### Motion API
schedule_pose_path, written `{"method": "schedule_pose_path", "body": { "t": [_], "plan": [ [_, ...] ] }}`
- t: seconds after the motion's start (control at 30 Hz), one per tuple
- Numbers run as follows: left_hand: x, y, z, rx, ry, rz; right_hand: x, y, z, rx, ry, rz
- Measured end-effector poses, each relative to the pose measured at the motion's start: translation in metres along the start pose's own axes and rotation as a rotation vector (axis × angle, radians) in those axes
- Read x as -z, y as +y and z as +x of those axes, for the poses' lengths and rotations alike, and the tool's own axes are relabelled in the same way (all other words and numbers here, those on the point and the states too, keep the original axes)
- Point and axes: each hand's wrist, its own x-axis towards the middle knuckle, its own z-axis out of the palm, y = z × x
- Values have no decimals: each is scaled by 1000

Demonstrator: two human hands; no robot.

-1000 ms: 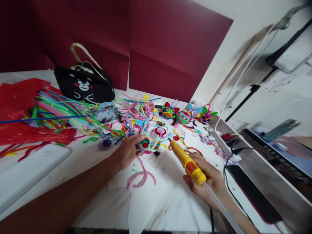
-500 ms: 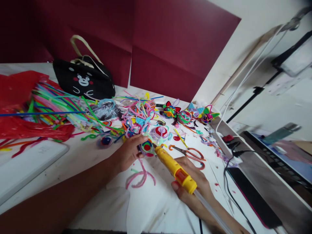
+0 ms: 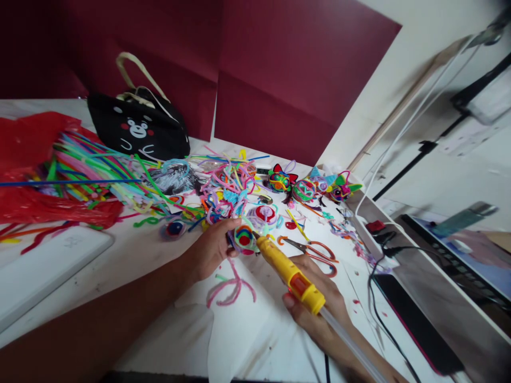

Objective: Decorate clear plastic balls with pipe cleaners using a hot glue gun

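Note:
My left hand (image 3: pixel 211 247) grips a small ball (image 3: pixel 244 239) covered in coiled pipe cleaners, with green, blue and red rings facing up. My right hand (image 3: pixel 319 292) is wrapped round a yellow glue gun (image 3: pixel 293 274), a clear glue stick (image 3: pixel 351 343) trailing from its back end. The gun's dark nozzle is at the right side of the ball; whether they touch is unclear. Just below the ball lie curved pink pipe cleaners (image 3: pixel 235 290) on white paper. Orange-handled scissors (image 3: pixel 315 250) rest right of the ball, beyond my right hand.
Pipe cleaners (image 3: pixel 96 165) spill from a red plastic bag (image 3: pixel 27 138) at left, near a black bag (image 3: pixel 138 127). Decorated balls (image 3: pixel 304 190) line the back right. A white power bank (image 3: pixel 51 271) lies front left; a phone (image 3: pixel 415 319) and cables are at right.
The gun's nozzle has drawn slightly right, away from the middle of the ball. The ball is turned a little, showing more of its ringed face. Both hands keep their grip.

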Motion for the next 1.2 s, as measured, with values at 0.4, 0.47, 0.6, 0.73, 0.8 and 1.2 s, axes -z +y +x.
{"method": "schedule_pose_path", "body": {
  "t": [0.4, 0.47, 0.6, 0.73, 0.8, 1.2],
  "plan": [
    [-3, -1, -3, -99, -27, 59, 2, -1, 1, 28, 14, -85],
    [-2, -1, -2, -109, -22, 95, 3, -1, 1, 39, 16, -87],
    [-1, -2, -1, -125, -14, 133, 2, 1, 0, 34, -5, -80],
    [-2, -3, -2, -153, -9, 171, 3, 0, -1, -12, -53, -64],
    [-3, -2, -3, -163, -7, 186, 3, -2, -1, -48, -79, -61],
    [-9, 1, -7, -183, 37, 227, 6, -4, 2, -79, -153, -49]
  ]
}}
